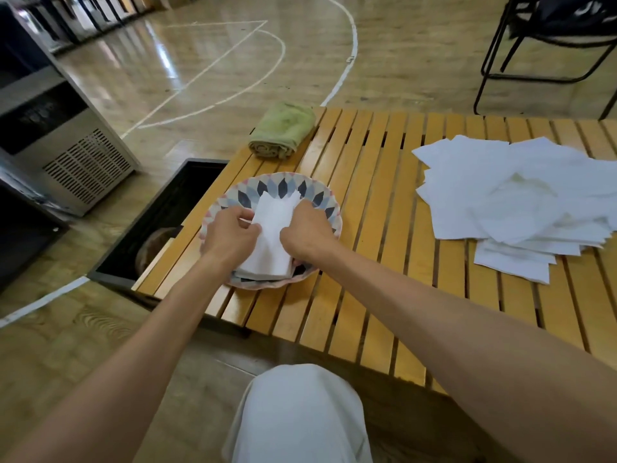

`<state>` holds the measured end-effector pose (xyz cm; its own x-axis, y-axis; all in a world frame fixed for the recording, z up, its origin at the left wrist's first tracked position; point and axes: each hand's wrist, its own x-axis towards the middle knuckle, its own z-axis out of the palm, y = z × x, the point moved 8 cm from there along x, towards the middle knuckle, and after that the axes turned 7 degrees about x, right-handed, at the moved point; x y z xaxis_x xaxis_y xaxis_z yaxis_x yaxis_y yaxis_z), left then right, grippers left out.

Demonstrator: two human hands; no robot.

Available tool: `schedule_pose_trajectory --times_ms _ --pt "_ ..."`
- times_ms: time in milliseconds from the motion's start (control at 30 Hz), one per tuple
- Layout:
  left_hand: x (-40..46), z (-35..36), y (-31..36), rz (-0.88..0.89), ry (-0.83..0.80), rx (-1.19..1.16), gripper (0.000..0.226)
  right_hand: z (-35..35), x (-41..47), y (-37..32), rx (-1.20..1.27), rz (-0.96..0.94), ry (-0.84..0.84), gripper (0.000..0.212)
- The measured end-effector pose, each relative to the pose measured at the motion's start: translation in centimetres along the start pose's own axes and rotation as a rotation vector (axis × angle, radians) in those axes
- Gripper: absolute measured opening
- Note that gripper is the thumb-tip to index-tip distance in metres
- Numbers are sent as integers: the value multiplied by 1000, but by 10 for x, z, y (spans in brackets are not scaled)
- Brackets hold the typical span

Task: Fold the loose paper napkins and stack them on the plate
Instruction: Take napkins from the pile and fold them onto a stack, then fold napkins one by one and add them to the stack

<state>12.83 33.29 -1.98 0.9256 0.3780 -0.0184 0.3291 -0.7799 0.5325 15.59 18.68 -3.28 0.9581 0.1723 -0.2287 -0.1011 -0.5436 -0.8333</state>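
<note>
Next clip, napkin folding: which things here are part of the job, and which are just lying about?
Part of the job:
- folded napkin, held over the plate by left hand and right hand
- patterned plate
- loose napkins

Lying about:
- rolled green towel
- slatted table
- black bin
- black chair

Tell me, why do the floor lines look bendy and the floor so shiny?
Head view: the wide-angle lens bows the slatted table edges and court lines; ceiling light glares off the glossy floor; the napkin in both hands stays sharp, far corners softer.
</note>
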Motion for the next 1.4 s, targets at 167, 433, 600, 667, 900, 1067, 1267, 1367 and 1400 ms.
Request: schedule_pose_trajectory --times_ms 167,433,600,667,900,1067,1267,1367,1400 --pt "-1 2 3 38 40 17 37 5 -3 1 -40 -5 35 56" --pt "15 0 3 21 99 -15 34 -2 10 -12 -52 -43 78 53" --pt "16 1 -3 23 97 -7 35 -4 10 -6 -40 -34 68 46" --pt "16 5 -5 27 95 13 36 -4 10 -2 -30 -17 82 45" --pt "11 6 24 419 266 392 40 -6 -5 -28 -535 -328 225 52" --pt "19 44 18 549 -53 642 55 20 8 -3 -697 -249 -29 61" --pt "17 53 9 498 -195 656 60 29 10 8 -695 -168 -60 62" --pt "20 51 10 483 -222 769 61 22 8 2 -669 -172 -97 65" --pt "19 48 15 471 -204 780 62 17 4 -2 -667 -193 -104 66"
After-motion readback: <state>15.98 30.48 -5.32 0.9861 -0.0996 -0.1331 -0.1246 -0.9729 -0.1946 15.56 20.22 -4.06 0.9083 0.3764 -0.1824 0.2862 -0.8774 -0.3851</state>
